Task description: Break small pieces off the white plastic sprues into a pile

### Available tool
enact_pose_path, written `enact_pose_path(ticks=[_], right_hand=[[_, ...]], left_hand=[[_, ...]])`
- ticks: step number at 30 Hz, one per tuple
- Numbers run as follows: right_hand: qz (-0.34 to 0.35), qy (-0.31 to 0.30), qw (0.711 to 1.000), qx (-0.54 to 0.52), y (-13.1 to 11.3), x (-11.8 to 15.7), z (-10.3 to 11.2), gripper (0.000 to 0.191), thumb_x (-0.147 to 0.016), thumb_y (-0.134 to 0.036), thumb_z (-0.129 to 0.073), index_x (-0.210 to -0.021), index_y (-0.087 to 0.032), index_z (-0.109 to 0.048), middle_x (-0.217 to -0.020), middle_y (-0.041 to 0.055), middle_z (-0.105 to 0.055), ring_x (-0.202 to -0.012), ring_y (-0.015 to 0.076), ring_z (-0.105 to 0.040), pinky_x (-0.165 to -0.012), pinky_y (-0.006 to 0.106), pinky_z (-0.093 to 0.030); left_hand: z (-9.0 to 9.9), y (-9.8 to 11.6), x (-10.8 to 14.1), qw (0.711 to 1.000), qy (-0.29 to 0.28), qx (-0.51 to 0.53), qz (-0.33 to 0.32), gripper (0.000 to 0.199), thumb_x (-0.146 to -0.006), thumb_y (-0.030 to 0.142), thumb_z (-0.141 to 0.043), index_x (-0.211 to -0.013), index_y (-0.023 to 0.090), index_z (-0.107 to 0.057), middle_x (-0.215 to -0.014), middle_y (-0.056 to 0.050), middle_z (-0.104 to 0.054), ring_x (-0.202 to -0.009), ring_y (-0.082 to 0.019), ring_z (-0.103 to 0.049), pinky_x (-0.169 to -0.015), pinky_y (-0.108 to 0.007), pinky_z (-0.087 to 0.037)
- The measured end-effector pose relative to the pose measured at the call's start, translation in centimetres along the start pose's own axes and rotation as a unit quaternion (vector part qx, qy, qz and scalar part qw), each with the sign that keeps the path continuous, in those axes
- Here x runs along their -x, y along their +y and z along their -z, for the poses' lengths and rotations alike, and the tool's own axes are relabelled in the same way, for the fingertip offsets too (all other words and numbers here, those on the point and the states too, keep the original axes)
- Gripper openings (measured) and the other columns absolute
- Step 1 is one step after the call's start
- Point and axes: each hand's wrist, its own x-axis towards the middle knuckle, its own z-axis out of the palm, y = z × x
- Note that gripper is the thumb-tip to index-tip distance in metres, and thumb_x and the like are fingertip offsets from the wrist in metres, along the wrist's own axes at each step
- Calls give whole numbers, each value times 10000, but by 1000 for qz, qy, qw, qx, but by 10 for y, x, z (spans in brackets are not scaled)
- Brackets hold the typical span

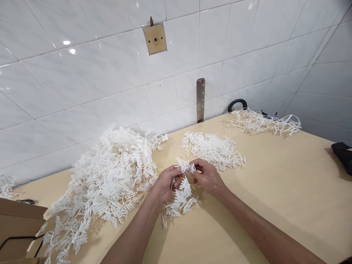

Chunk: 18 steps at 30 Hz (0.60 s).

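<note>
Both my hands meet over the middle of a light wooden table [275, 205]. My left hand [166, 183] and my right hand [207, 178] pinch the same white plastic sprue [182, 194], a branching strip with many small spiky parts; its top end sticks up between my fingers and the rest hangs down onto the table. A big heap of the same white sprues [110, 179] lies to the left of my left hand. A smaller pile of short loose white pieces [213, 148] lies just behind my right hand.
A third pile of bare white runner strips [261, 123] lies at the table's far right edge by a black curved handle [237, 104]. A cardboard box [19, 227] sits at the lower left. White tiled wall behind. A black object [342, 154] rests at the right edge.
</note>
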Motion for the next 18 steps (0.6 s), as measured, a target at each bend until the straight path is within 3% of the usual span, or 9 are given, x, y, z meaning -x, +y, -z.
enact_pose_path(ticks=[6, 9, 12, 14, 18], right_hand=[[-18, -30, 999, 31, 0, 0, 2, 107, -748, -256, -632, -844, -211, -642, -738, 2, -640, -612, 149, -582, -516, 259, -515], [-24, -48, 998, 34, 1, 0, 4, 226, -696, -209, -641, -922, -214, -640, -777, 1, -658, -627, 154, -602, -564, 278, -529], [-2, -70, 997, 44, -2, 0, 12, 390, -684, -187, -639, -1072, -218, -624, -1031, 58, -682, -878, 211, -655, -753, 346, -553], [30, -94, 994, 44, -6, -1, 20, 442, -695, -191, -637, -1134, -229, -608, -1219, 88, -634, -1109, 260, -603, -906, 410, -513], [68, -130, 988, 53, -14, -1, 30, 378, -762, -249, -640, -1139, -247, -621, -1385, 92, -531, -1309, 285, -467, -1032, 459, -432]], left_hand=[[2, 4, 4, 998, -42, 50, -1, 484, -592, 262, -797, -1000, 192, -546, -679, 37, -637, -387, -29, -372, -421, -179, -242], [3, 1, 2, 998, -40, 40, -11, 517, -566, 224, -788, -1016, 189, -535, -700, 27, -649, -396, -36, -396, -426, -182, -253], [4, -3, 0, 999, -27, 24, -13, 506, -566, 222, -773, -995, 195, -507, -698, 18, -661, -383, -32, -375, -418, -180, -217], [4, -5, -1, 1000, -9, 6, -17, 483, -582, 232, -768, -982, 195, -499, -675, 21, -654, -373, -27, -349, -411, -181, -192], [4, -8, -3, 998, 44, -36, -40, 411, -608, 252, -777, -909, 197, -502, -617, 58, -587, -379, -23, -321, -403, -181, -186]])
